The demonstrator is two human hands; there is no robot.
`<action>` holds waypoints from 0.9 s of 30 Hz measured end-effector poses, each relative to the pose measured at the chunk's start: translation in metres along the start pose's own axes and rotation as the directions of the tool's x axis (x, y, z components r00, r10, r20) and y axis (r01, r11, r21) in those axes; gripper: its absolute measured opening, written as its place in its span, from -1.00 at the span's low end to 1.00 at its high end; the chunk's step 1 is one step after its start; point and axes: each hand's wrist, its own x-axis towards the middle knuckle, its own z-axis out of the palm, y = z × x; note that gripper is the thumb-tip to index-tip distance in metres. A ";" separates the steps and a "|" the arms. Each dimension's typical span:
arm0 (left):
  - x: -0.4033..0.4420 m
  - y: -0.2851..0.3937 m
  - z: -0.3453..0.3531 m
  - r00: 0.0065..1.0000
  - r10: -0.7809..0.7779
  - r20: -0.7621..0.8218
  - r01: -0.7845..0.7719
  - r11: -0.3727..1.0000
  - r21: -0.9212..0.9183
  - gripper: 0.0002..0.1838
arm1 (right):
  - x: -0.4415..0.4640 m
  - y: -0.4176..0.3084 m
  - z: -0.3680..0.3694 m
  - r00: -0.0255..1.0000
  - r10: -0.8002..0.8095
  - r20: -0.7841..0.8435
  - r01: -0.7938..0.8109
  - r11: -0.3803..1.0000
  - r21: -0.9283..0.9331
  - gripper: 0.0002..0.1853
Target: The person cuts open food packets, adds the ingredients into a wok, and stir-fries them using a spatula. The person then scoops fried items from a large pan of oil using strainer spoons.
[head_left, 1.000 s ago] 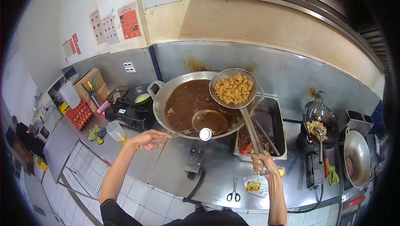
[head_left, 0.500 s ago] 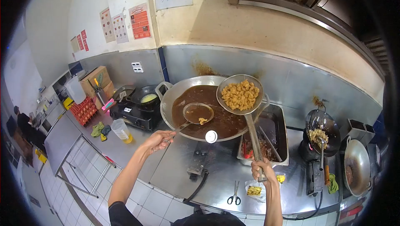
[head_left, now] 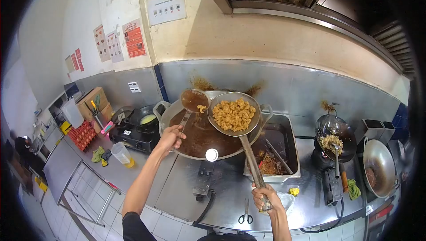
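Observation:
My left hand point(head_left: 172, 137) is closed round the handle of a small skimmer point(head_left: 191, 99), raised over the far left part of a big wok point(head_left: 166, 115). A few golden crumbs point(head_left: 201, 108) cling to the skimmer's right edge. Dark brown oil point(head_left: 199, 139) fills the wok. My right hand point(head_left: 267, 197) grips the long handle of a large strainer point(head_left: 255, 167), whose bowl hangs over the wok's right side. Golden-brown fried pieces point(head_left: 234, 115) are heaped in that bowl. The strainer hides part of the oil and rim.
Right of the wok, a steel tray point(head_left: 293, 152) holds dark liquid, browned bits and tongs. Scissors point(head_left: 246, 212) lie near the counter's front edge. Farther right stand a black wok point(head_left: 348, 130) with food and another metal wok point(head_left: 379, 156). A jug point(head_left: 122, 153) and black stove point(head_left: 133, 135) are left.
The small skimmer has risen from the oil's middle toward the wok's far rim, beside the strainer. My left hand has turned it upward. The view has shifted, and the strainer remains over the wok.

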 end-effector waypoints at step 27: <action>0.067 -0.035 0.068 0.791 0.610 0.049 -0.364 0.405 0.839 -0.58 | 0.003 0.007 -0.002 0.996 -0.008 0.087 -0.008 0.982 0.188 -0.83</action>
